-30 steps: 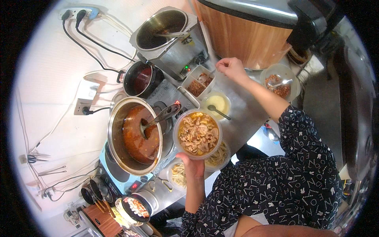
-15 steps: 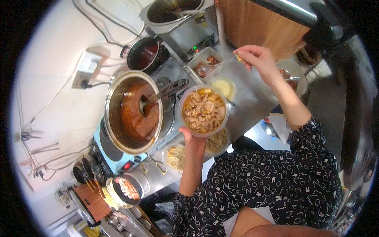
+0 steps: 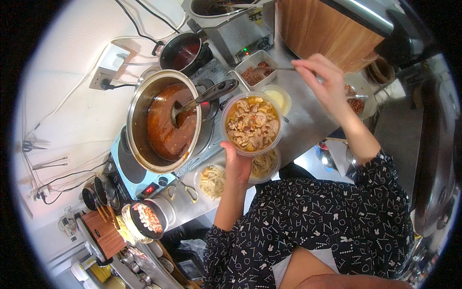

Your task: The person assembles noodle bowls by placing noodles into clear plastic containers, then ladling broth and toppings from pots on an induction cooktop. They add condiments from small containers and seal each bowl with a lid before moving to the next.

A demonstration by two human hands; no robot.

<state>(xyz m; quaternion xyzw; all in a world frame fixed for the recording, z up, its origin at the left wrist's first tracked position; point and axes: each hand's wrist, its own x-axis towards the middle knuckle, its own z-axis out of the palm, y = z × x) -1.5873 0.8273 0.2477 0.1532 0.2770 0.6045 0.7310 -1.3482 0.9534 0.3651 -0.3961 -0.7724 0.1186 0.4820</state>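
Bowl [image 3: 224, 123] (meat-topped) rests in the left of 2 hands [image 3: 237, 166].

Most of the fingers of the person's left grip [image 3: 237, 167] are hidden beneath the bowl of meat [image 3: 255, 125]. That bowl covers part of a pale yellow tub [image 3: 280, 96] beyond the left grip and part of a noodle bowl [image 3: 263, 166] beside it. The right grip [image 3: 326, 81] hides the end of the spoon [image 3: 281, 69]. Left of the left grip, soup [image 3: 163, 132] swallows the ladle's [image 3: 219, 91] lower end. Beyond both grips, the upper edge crops a steel cooker [image 3: 236, 32].
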